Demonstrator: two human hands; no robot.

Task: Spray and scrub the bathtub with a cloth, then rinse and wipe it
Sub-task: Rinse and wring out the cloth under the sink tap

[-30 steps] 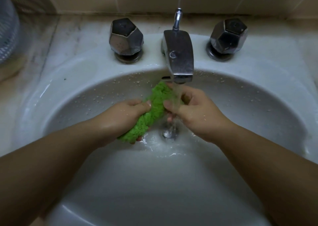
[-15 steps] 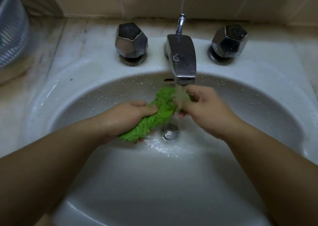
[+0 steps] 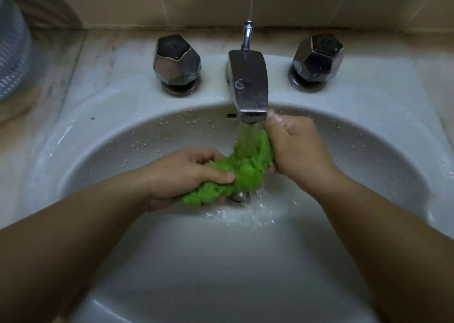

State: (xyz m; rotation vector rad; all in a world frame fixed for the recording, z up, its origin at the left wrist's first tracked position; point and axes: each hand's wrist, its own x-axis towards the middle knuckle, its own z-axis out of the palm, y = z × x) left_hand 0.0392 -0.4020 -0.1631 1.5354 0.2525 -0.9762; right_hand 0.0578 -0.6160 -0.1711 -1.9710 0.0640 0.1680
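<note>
Spout (image 3: 249, 86) overhangs hands; front basin (image 3: 221, 273) open

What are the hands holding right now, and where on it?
Both grip the green cloth: left hand around its lower end, right hand around its upper end, under the running spout.

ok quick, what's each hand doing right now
Left hand: closed, gripping the lower end of the green cloth.
Right hand: closed, gripping the cloth's upper end under the running faucet.
</note>
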